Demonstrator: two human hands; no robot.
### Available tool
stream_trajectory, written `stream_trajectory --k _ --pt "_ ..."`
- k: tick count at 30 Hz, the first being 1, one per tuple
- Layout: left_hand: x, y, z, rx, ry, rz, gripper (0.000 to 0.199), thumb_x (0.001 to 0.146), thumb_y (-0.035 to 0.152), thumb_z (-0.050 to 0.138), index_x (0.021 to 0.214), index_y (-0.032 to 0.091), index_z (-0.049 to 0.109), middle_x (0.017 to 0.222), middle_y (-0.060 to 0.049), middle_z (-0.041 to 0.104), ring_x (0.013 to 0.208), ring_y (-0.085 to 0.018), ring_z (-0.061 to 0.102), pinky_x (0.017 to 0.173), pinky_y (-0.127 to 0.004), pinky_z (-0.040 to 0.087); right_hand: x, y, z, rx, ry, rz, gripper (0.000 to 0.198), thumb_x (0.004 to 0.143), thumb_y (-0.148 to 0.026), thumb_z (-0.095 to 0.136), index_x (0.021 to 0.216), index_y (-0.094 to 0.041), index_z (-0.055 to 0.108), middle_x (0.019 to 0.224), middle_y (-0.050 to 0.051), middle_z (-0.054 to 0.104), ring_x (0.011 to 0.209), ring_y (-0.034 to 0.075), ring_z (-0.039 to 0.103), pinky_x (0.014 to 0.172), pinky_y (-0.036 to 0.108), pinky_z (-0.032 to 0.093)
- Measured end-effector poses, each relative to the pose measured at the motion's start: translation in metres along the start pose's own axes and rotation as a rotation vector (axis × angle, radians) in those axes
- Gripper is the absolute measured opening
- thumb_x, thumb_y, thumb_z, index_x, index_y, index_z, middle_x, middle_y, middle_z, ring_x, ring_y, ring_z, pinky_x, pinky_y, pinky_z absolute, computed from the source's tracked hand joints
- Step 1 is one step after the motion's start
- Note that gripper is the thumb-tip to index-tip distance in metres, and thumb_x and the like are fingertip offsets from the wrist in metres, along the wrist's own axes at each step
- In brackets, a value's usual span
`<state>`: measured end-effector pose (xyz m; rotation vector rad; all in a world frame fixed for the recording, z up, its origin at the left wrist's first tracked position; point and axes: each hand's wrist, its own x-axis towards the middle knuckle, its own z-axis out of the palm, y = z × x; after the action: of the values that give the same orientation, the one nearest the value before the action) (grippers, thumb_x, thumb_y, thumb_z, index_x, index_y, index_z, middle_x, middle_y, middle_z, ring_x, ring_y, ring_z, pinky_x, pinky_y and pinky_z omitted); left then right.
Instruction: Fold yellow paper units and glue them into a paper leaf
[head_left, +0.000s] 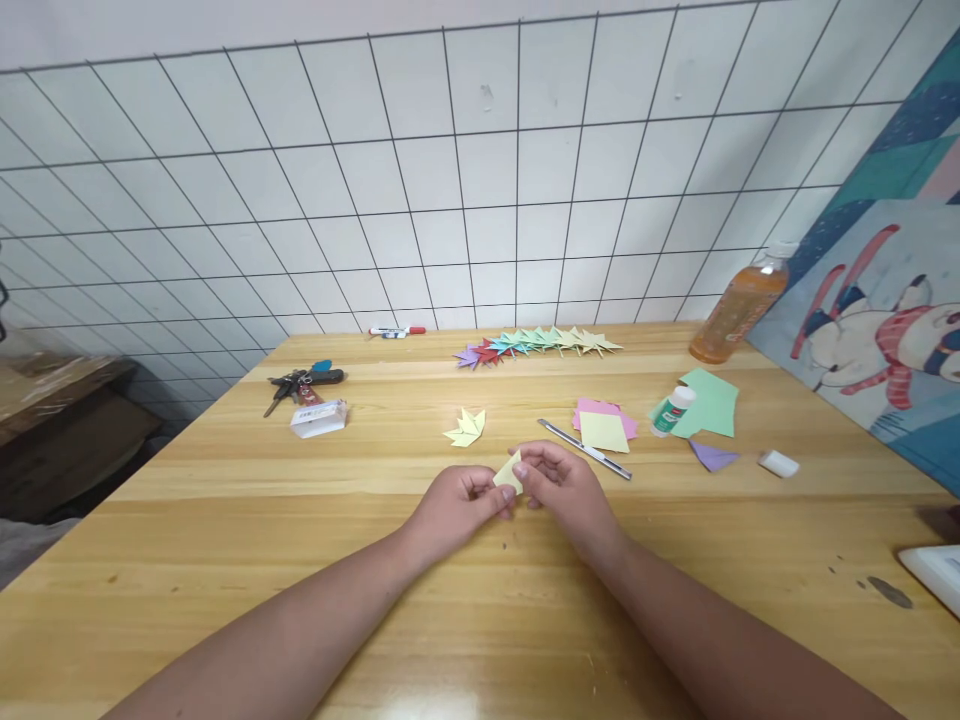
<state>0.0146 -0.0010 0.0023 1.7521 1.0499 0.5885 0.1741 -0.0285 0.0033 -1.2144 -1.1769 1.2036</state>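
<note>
Between my two hands, just above the wooden table [337, 560], is a small folded piece of pale yellow paper [507, 475]. My left hand [469, 500] pinches its lower left side with the thumb on top. From the other side, my right hand [559, 485] grips its right edge between thumb and fingers. Beyond my hands lies a pale yellow folded paper leaf [466, 428] with pointed tips. A utility knife [589, 449] lies slantwise past my right hand, beside pink sheets [632, 424] topped by a yellow square sheet [604, 432].
Several coloured paper leaves [540, 342] line the back by the tiled wall. On the right are a glue stick [673, 411], green paper [711, 403], purple paper [712, 456], an eraser [778, 463] and a drink bottle [739, 310]. Keys [304, 380], a small white box [319, 419] and a marker [397, 331] are left.
</note>
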Motion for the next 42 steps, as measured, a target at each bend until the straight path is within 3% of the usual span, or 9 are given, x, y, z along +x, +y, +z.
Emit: stream_trajectory --k 4,10,15,18,29,34,38,42 --pt "-0.002 -0.002 0.002 0.089 -0.021 0.033 0.035 0.078 0.043 0.054 0.062 0.013 0.064 0.046 0.004 0.043 0.045 -0.008 0.032 0.044 -0.02 0.021 0.001 0.004 -0.002 -0.089 0.031 -0.072 0.023 0.074 -0.038 0.061 0.069 -0.016 0.064 0.062 0.0 0.06 0.058 0.012 0.053 0.055 0.022 0.043" --pt "0.0 0.001 0.004 0.067 -0.077 0.068 0.028 0.078 0.035 0.056 0.063 0.013 0.063 0.053 0.002 0.052 0.048 -0.008 0.037 0.046 -0.019 0.026 0.006 0.005 -0.005 0.036 0.051 0.037 0.029 0.071 -0.042 0.064 0.06 -0.015 0.06 0.048 -0.003 0.054 0.046 0.009 0.047 0.048 0.021 0.04" --pt "0.0 0.0 0.003 -0.075 0.009 0.054 0.03 0.079 0.036 0.055 0.063 0.012 0.064 0.056 0.0 0.058 0.052 -0.009 0.044 0.05 -0.019 0.032 0.006 -0.004 -0.011 0.094 -0.009 0.163 0.032 0.067 -0.045 0.068 0.084 -0.018 0.065 0.063 -0.002 0.059 0.058 0.012 0.055 0.053 0.024 0.049" --pt "-0.001 0.001 0.001 -0.127 0.078 0.044 0.028 0.078 0.036 0.056 0.066 0.012 0.064 0.061 -0.002 0.062 0.056 -0.011 0.049 0.054 -0.02 0.036 0.003 -0.007 -0.012 0.041 -0.055 0.186 0.031 0.065 -0.044 0.069 0.082 -0.017 0.065 0.07 0.0 0.061 0.064 0.013 0.055 0.052 0.023 0.049" --pt "-0.002 0.0 0.002 -0.123 0.088 0.052 0.03 0.078 0.039 0.056 0.066 0.012 0.062 0.058 0.001 0.056 0.054 -0.01 0.046 0.051 -0.019 0.034 -0.002 -0.003 -0.004 -0.053 -0.069 0.102 0.018 0.068 -0.032 0.064 0.066 -0.016 0.059 0.063 0.0 0.059 0.061 0.013 0.053 0.056 0.024 0.047" --pt "-0.003 0.002 -0.001 -0.195 0.105 0.096 0.025 0.075 0.037 0.061 0.084 0.013 0.063 0.071 -0.002 0.062 0.065 -0.013 0.054 0.06 -0.021 0.041 -0.005 -0.002 -0.003 -0.352 -0.094 -0.024 0.011 0.071 -0.023 0.057 0.062 -0.018 0.058 0.057 -0.002 0.053 0.055 0.011 0.049 0.053 0.022 0.039" --pt "-0.004 0.001 -0.001 -0.14 0.144 0.052 0.023 0.073 0.035 0.063 0.073 0.013 0.064 0.063 -0.002 0.062 0.057 -0.012 0.052 0.055 -0.021 0.039 -0.009 -0.002 -0.002 -0.571 -0.128 -0.146 0.012 0.072 -0.019 0.053 0.061 -0.02 0.058 0.059 -0.002 0.055 0.056 0.012 0.049 0.052 0.022 0.035" --pt "-0.003 0.0 -0.001 -0.216 0.18 0.032 0.022 0.072 0.034 0.065 0.066 0.012 0.063 0.062 -0.002 0.063 0.058 -0.012 0.053 0.057 -0.021 0.041 -0.011 -0.004 -0.002 -0.516 -0.142 -0.095 0.011 0.073 -0.02 0.053 0.064 -0.02 0.059 0.06 -0.002 0.057 0.057 0.012 0.05 0.053 0.022 0.037"
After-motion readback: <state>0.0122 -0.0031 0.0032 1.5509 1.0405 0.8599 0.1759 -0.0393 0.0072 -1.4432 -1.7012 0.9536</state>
